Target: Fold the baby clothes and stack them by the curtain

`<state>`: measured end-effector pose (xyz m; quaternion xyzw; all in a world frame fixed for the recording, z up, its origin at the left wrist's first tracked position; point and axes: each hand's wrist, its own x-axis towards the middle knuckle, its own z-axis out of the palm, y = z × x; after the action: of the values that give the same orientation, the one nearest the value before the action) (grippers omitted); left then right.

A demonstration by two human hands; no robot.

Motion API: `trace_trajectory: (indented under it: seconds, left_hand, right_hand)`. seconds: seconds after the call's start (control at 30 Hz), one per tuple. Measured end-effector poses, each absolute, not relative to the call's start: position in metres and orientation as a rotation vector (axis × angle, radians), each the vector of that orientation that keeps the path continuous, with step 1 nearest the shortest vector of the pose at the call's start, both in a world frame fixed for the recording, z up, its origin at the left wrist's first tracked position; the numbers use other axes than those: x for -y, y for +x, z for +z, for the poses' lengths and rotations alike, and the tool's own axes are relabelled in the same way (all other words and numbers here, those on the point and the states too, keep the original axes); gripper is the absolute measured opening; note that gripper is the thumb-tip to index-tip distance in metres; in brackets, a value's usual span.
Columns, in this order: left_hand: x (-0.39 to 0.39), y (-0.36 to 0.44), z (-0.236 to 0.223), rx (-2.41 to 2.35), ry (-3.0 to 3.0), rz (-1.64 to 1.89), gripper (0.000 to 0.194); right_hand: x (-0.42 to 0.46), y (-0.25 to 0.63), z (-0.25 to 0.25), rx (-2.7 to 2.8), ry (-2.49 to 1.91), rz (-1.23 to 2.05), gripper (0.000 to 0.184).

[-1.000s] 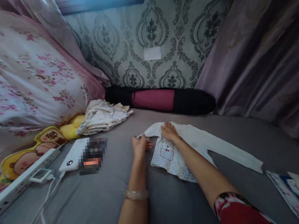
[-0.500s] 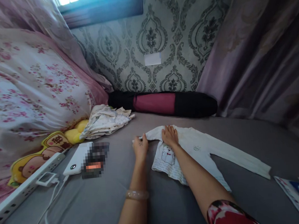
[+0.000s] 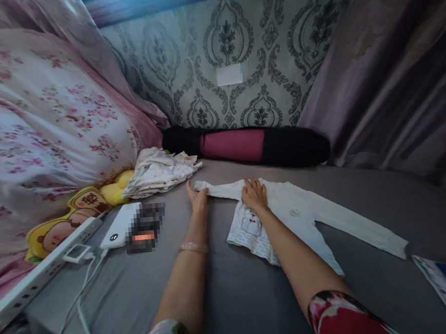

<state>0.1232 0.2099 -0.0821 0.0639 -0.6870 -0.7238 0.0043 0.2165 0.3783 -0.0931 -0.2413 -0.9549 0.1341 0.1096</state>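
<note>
white shirt (image 3: 302, 207) — grey sheet (image 3: 226, 300) — pink-flowered white curtain (image 3: 49, 119)

No wording, brand or number can be read with certainty. Brown characters (image 3: 91, 199), apparently Chinese, are borne by the yellow printed cushion (image 3: 45, 241); their exact reading cannot be confirmed. Rows of small script-like print (image 3: 248, 240) are noted along the lower front of the white shirt (image 3: 310, 227), too fine to be deciphered. A small chest mark (image 3: 295, 213) is likewise illegible. Light marks are shown on the dark round display (image 3: 114, 237) of the white device (image 3: 124, 221); no figure can be made out.
</note>
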Motion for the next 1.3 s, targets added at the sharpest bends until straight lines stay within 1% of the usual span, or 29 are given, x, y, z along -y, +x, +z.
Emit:
trace_trajectory:
  seconds: [0.03, 0.07, 0.13, 0.2, 0.23, 0.3, 0.37, 0.5, 0.6, 0.73, 0.87, 1.0, 1.13, 1.2, 1.3]
  left_hand:
    - [-0.209, 0.119, -0.083, 2.098, 0.348, -2.358, 0.073]
    - [-0.209, 0.115, -0.084, 2.046, 0.473, -2.43, 0.069]
    - [-0.209, 0.108, -0.084, 2.006, 0.569, -2.544, 0.052]
    - [-0.208, 0.102, -0.082, 2.01, 0.55, -2.642, 0.033]
    - [-0.207, 0.1, -0.081, 2.017, 0.531, -2.68, 0.027]
    - [-0.204, 0.096, -0.08, 2.03, 0.428, -2.684, 0.022]
    - [-0.2, 0.093, -0.08, 2.017, 0.261, -2.61, 0.019]
    - [-0.195, 0.081, -0.085, 2.119, 0.003, -2.314, 0.021]
    - [-0.192, 0.071, -0.092, 2.339, -0.107, -1.893, 0.019]
    - [-0.183, 0.068, -0.098, 2.621, -0.21, -1.265, 0.018]
    - [-0.178, 0.074, -0.096, 2.801, -0.272, -0.888, 0.025]
    - [-0.187, 0.083, -0.087, 2.897, -0.159, -0.629, 0.027]
    - [-0.2, 0.095, -0.076, 2.801, -0.013, -0.496, 0.031]
    - [-0.206, 0.104, -0.071, 2.748, -0.098, -0.465, 0.031]
    - [-0.219, 0.123, -0.072, 2.764, -0.401, -0.497, 0.029]
  right_hand:
    - [-0.378, 0.217, -0.094, 2.809, -0.673, 0.388, 0.051]
    - [-0.378, 0.217, -0.096, 2.809, -0.631, 0.38, 0.051]
    - [-0.378, 0.218, -0.098, 2.81, -0.536, 0.365, 0.05]
    - [-0.379, 0.218, -0.1, 2.831, -0.465, 0.378, 0.05]
    - [-0.379, 0.218, -0.1, 2.853, -0.451, 0.393, 0.05]
    - [-0.379, 0.216, -0.099, 2.906, -0.466, 0.419, 0.051]
    - [-0.378, 0.213, -0.097, 2.947, -0.503, 0.416, 0.054]
    - [-0.373, 0.204, -0.091, 2.997, -0.637, 0.411, 0.058]
    - [-0.366, 0.197, -0.091, 2.98, -0.74, 0.422, 0.06]
    - [-0.36, 0.195, -0.095, 2.901, -0.764, 0.407, 0.06]
    - [-0.359, 0.196, -0.098, 2.867, -0.763, 0.397, 0.059]
    - [-0.359, 0.197, -0.099, 2.838, -0.746, 0.357, 0.057]
    - [-0.358, 0.197, -0.101, 2.822, -0.737, 0.338, 0.056]
    - [-0.357, 0.197, -0.102, 2.807, -0.717, 0.333, 0.055]
    - [-0.357, 0.197, -0.103, 2.763, -0.622, 0.33, 0.053]
